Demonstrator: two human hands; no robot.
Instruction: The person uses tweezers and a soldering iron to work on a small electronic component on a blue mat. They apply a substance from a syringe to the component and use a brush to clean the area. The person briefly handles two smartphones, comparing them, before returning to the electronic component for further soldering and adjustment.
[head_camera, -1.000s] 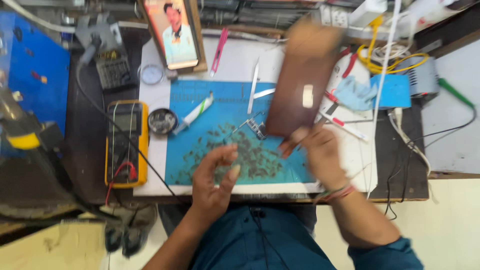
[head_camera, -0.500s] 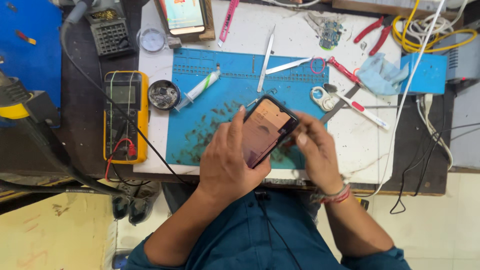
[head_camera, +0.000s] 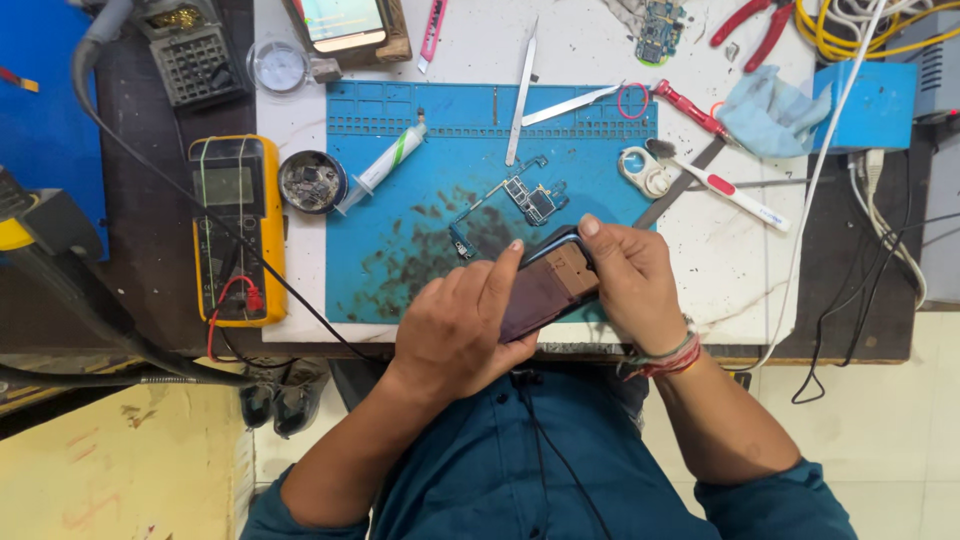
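**Opened phone held over a crowded repair bench**

Cluttered bench, blue mat (head_camera: 400, 250) at centre. An opened phone (head_camera: 548, 285) is gripped at 6 o'clock: left hand (head_camera: 455, 325) fingers curled over it, right hand (head_camera: 632, 285) closed on its top end. A slip could drop it onto the loose circuit board (head_camera: 535, 198). At 9 o'clock, a round tin (head_camera: 311, 182) is filled with small parts.

Opened dark-framed smartphone with brown inner plate (head_camera: 548, 288), back cover off, tilted, held above near edge of blue silicone work mat (head_camera: 400, 220), partly covered by fingers.
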